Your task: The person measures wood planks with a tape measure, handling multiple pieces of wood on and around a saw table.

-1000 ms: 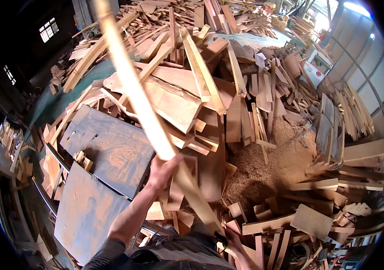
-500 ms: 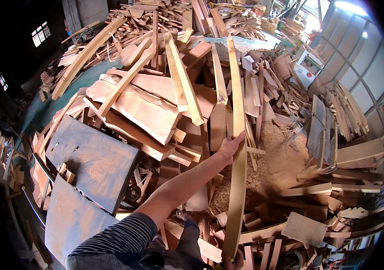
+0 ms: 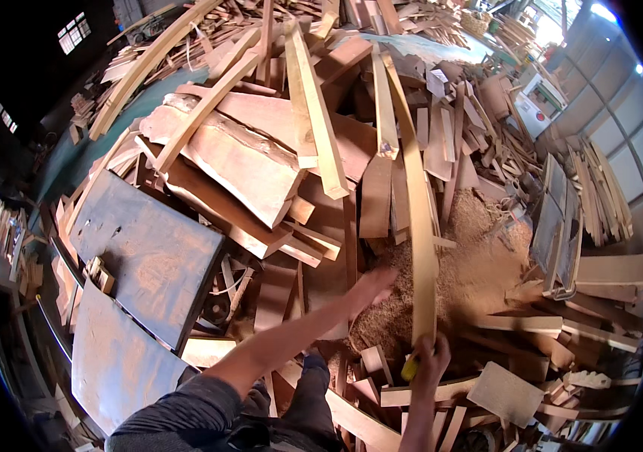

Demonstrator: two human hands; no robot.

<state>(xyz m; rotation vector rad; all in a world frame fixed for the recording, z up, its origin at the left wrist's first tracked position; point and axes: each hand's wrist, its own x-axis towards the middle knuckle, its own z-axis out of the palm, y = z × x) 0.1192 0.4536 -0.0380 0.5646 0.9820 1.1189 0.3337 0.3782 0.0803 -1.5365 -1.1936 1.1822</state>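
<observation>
A long, narrow wooden board [image 3: 417, 203] slants away from me, its far end up among the stacked lumber. At its near end my right hand [image 3: 431, 360] is closed around the wood. A small yellow object [image 3: 409, 369], possibly a tape measure, shows at that same hand, partly hidden by the fingers. Left of the board, apart from it, my left hand [image 3: 376, 286] hovers over the sawdust [image 3: 457, 271]. Motion blurs its fingers, so their pose is unclear.
Rough planks [image 3: 239, 151] are heaped ahead on the left. Dusty dark metal panels [image 3: 148, 248] of a machine stand at my left. Offcuts, including a flat rectangular piece [image 3: 506, 393], lie at the right. A white machine [image 3: 540, 105] stands at the far right.
My left hand has let go of the board's middle and moved nearer me. The board's near end and my right hand have risen farther into view. The view has shifted slightly.
</observation>
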